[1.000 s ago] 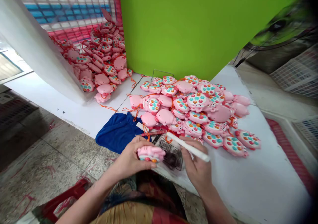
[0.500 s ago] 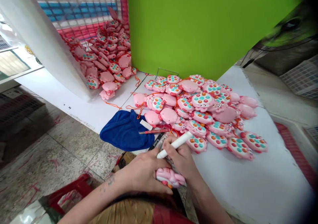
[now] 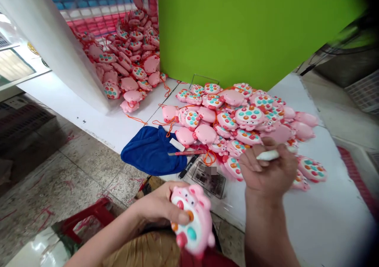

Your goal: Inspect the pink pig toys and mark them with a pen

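Observation:
My left hand (image 3: 161, 207) is wrapped round a pink animal-shaped toy (image 3: 198, 223), its thumb lying across the coloured buttons on the white face panel. The toy is tilted, with its eyes and ears toward the table. Over the right part of the toy pile, my right hand (image 3: 268, 172) is closed round a white marker pen (image 3: 268, 155), held across the curled fingers. Whether that hand also touches the toys behind it I cannot tell. Between the hands lies a dark rectangular pad in a clear case (image 3: 209, 178), partly blurred.
A heap of similar pink toys (image 3: 250, 117) covers the table's middle. More toys (image 3: 130, 61) spill from a bag at the back left. A blue cloth (image 3: 154, 150), a red craft knife (image 3: 186, 153) and a black marker (image 3: 188, 166) lie in front. A green panel (image 3: 231, 34) stands behind.
My hands have moved apart. My right hand has shifted right, taking the white marker away from my left hand. My left hand has turned the toy so its button side shows.

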`<state>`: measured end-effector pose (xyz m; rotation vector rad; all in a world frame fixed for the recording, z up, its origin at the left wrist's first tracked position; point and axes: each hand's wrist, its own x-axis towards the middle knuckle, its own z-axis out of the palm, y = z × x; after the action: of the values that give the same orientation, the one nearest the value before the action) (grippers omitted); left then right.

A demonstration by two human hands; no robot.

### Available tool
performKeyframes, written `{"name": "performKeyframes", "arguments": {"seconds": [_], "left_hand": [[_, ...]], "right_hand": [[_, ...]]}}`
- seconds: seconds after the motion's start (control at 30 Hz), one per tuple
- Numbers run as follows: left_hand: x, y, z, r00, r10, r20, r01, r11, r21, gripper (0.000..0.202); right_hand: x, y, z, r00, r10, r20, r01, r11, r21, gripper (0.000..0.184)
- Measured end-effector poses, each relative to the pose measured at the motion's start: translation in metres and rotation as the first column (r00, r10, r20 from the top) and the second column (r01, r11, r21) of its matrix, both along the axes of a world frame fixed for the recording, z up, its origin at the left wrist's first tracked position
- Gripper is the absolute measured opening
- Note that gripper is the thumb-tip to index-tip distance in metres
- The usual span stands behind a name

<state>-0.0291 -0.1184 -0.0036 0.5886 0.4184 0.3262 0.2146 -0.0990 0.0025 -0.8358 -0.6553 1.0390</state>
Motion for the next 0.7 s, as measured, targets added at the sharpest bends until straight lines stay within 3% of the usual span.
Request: {"name": "performKeyframes", "arguments": {"seconds": [0.07,0.13,0.23,0.37,0.7], "left_hand": [[0.006,0.001,-0.008,0.974,0.226,-0.019,-0.225,0.973,0.057,0.051],[0.015,0.002,-0.013,0.903,0.421,-0.085,-0.413,0.905,0.098,0.055],[0.026,0.003,-0.017,0.813,0.554,-0.178,-0.543,0.833,0.108,0.062],[0.029,0.000,-0.017,0.792,0.578,-0.194,-0.570,0.815,0.102,0.063],[0.027,-0.007,-0.014,0.802,0.561,-0.204,-0.547,0.828,0.125,0.069]], "right_hand": [[-0.003,-0.007,0.000,0.996,-0.049,0.076,0.052,0.998,-0.032,0.022],[-0.023,-0.018,-0.004,0.984,-0.032,0.176,0.040,0.998,-0.043,0.022],[-0.059,-0.037,-0.015,0.937,-0.005,0.350,0.012,1.000,-0.017,0.015],[-0.081,-0.048,-0.025,0.855,-0.068,0.514,0.073,0.997,0.011,0.012],[-0.094,-0.047,-0.021,0.851,-0.081,0.519,0.022,0.993,0.118,0.006]]}}
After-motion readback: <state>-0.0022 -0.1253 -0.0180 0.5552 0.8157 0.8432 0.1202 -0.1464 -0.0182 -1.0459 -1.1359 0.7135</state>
